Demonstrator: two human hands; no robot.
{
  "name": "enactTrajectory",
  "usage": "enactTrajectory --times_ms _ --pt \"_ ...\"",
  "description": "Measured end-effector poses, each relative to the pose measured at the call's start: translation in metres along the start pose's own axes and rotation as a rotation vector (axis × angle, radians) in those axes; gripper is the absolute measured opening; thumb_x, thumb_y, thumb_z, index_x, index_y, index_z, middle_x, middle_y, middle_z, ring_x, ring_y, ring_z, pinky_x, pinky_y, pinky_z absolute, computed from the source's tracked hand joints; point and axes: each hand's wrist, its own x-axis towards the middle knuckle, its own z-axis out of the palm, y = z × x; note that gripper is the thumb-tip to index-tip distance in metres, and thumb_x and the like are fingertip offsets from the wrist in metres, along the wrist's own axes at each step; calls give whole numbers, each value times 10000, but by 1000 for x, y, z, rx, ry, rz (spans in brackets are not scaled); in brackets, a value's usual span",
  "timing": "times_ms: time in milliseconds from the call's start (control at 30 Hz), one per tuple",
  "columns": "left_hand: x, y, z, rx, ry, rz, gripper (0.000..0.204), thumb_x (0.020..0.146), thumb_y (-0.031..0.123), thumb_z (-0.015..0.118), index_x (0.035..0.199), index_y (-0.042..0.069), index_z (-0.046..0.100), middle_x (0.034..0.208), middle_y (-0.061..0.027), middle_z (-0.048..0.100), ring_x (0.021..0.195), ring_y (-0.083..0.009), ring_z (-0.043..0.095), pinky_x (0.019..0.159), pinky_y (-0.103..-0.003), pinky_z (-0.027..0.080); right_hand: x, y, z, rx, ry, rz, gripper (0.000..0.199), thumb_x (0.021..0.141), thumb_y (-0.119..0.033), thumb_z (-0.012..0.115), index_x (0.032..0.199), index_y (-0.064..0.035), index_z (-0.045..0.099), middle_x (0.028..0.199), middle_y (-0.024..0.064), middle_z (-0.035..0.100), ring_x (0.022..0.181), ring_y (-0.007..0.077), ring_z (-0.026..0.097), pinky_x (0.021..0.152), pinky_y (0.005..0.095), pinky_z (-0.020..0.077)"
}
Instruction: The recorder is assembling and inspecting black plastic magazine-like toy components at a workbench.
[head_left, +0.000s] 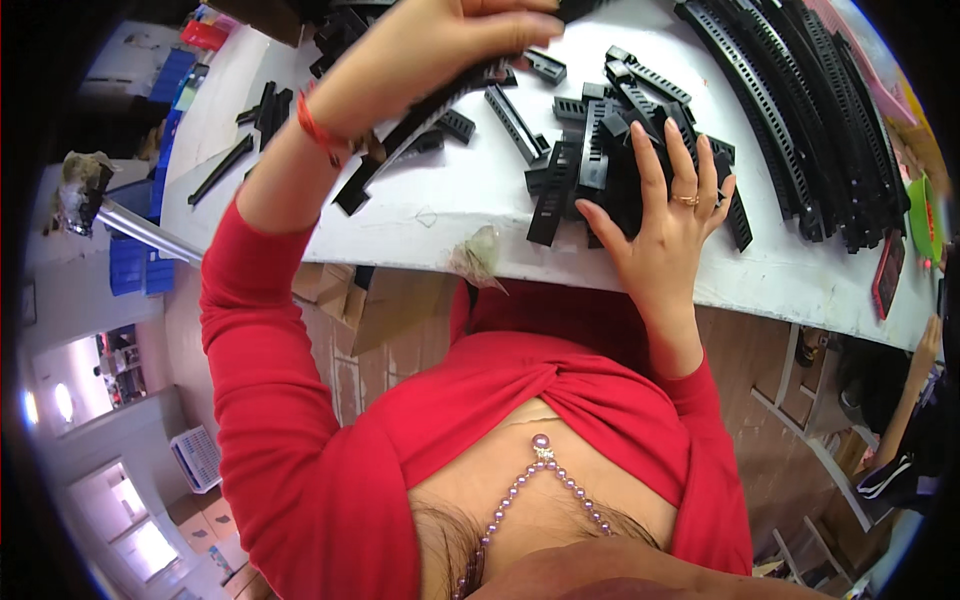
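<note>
My left hand (490, 32) reaches to the top edge of the view, thumb and fingers closed on a long black slotted strip (430, 118); it runs slantwise below my wrist, and part is out of view. My right hand (662, 205) rests with spread fingers on a heap of short black slotted pieces (592, 145) near the table's front edge. The pieces directly beneath its palm are hidden. Between my hands lie a loose slotted piece (515, 122) and several others.
Long curved black strips (800, 120) lie stacked on the right of the white table (420, 235). Near them are a red-edged phone-like object (886, 275) and a green container (925, 220). Crumpled clear plastic (478, 255) hangs at the front edge. Another person's arm (910, 400) shows far right.
</note>
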Motion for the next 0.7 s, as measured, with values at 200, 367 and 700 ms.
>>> enactTrajectory --times_ms 200,367,700 --pt "-70 -75 27 401 86 49 384 903 107 779 1280 64 719 974 -35 706 838 -85 629 760 -232 506 3 -3 -1 21 -1 -13 840 790 -637 765 1486 -223 544 1562 68 431 1487 340 276 1196 641 66" --pt "-90 -82 43 436 203 66 354 890 127 770 1237 73 726 915 -91 669 743 -179 624 674 -289 506 2 -3 -6 27 51 -21 836 818 -605 769 1498 -182 530 1571 70 429 1506 343 253 1203 620 90" --pt "-95 -62 44 736 352 378 415 830 -10 780 1231 91 750 1029 -81 710 931 -228 651 816 -330 528 75 -7 -35 185 -10 -402 500 854 -259 809 1324 -144 681 1364 47 649 1296 294 561 1129 435 392"
